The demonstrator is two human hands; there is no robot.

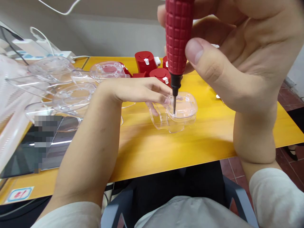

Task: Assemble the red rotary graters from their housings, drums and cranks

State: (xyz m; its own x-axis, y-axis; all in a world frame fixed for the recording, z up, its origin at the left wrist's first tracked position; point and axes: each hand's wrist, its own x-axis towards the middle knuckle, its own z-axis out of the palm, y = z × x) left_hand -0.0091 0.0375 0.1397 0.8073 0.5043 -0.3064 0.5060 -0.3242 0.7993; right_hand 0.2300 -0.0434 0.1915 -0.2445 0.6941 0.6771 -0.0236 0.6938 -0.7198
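My right hand [228, 63] grips a red screwdriver [178, 38] with a ribbed handle and black collar, held upright. Its thin metal tip points down into a clear plastic housing [187, 110] on the yellow table. The tip appears to meet the housing near its left rim; I cannot make out a screw there. My left hand [140, 91] rests on the housing's left end, fingers curled over and around it, steadying it against the table.
Several clear plastic parts [73, 95] lie to the left, above a dark flat panel [54, 142]. Red housings with white clips [144, 61] stand at the back of the yellow table [147, 155]. A white power strip [64, 55] and cables sit at the back left.
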